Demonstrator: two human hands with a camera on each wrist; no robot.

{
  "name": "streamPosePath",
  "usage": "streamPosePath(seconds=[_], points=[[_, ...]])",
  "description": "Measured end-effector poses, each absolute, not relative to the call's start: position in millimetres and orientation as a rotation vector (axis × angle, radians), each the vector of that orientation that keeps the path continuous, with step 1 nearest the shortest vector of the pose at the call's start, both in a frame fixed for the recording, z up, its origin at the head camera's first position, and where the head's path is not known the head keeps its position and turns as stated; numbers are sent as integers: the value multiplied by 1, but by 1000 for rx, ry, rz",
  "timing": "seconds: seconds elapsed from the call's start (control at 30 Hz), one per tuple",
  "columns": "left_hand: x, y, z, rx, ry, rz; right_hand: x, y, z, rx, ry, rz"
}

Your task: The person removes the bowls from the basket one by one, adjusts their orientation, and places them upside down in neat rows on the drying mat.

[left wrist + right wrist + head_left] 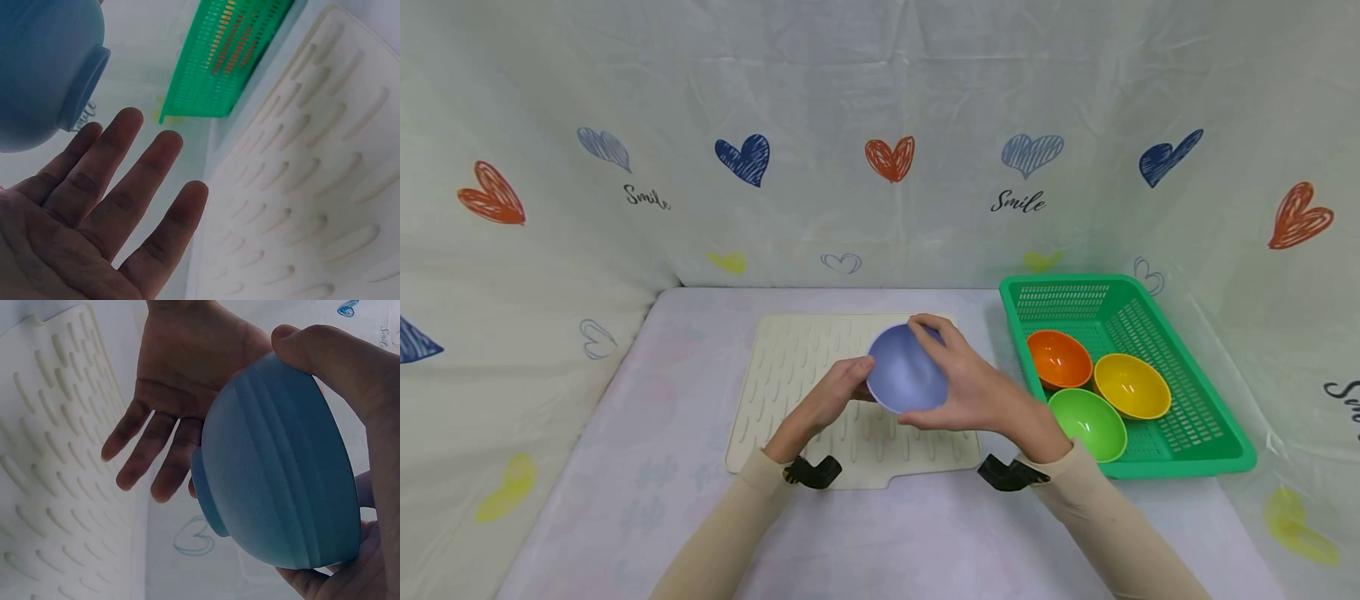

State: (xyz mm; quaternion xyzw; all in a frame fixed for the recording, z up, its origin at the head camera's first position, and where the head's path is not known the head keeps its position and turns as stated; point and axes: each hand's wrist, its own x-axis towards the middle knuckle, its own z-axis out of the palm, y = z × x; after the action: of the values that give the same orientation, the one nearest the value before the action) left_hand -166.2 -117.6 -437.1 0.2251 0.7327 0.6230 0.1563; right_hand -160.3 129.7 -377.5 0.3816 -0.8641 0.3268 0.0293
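Observation:
A blue-purple bowl (904,371) is held up over the cream ridged mat (865,454), tilted so that its inside faces the head camera. My right hand (973,382) grips it across the rim, thumb on one side and fingers on the other. At the bowl's left side is my left hand (831,393), its thumb right at the rim in the head view. The left wrist view shows the left fingers (131,200) straight and spread below the bowl's foot ring (85,87). In the right wrist view the left palm (187,369) faces the bowl's underside.
On the right stands a green basket (1213,417) with slotted walls. Inside it are an orange bowl (1060,358), a yellow bowl (1131,386) and a green bowl (1088,423). A pale cloth (647,500) covers the table, and a curtain printed with hearts (820,92) hangs behind.

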Motion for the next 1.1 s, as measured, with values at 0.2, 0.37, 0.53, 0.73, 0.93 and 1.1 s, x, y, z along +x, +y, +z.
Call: streamPosePath(seconds=[0.2, 0.37, 0.53, 0.73, 0.93, 1.1], points=[[-166, -118, -437, 615, 2081, 1771, -161, 128, -382, 1192, -2654, 1004], [-167, -117, -439, 598, 2096, 1753, -162, 127, -385, 1200, -2642, 992], [-167, -118, -443, 592, 2103, 1754, -163, 126, -386, 1220, -2618, 979], [-165, -117, -445, 576, 2090, 1790, -164, 127, -388, 1236, -2569, 957], [-164, -117, -447, 539, 2045, 1830, -164, 126, -390, 1238, -2566, 948], [-159, -117, -449, 458, 2019, 1869, -163, 122, -393, 1236, -2566, 961]])
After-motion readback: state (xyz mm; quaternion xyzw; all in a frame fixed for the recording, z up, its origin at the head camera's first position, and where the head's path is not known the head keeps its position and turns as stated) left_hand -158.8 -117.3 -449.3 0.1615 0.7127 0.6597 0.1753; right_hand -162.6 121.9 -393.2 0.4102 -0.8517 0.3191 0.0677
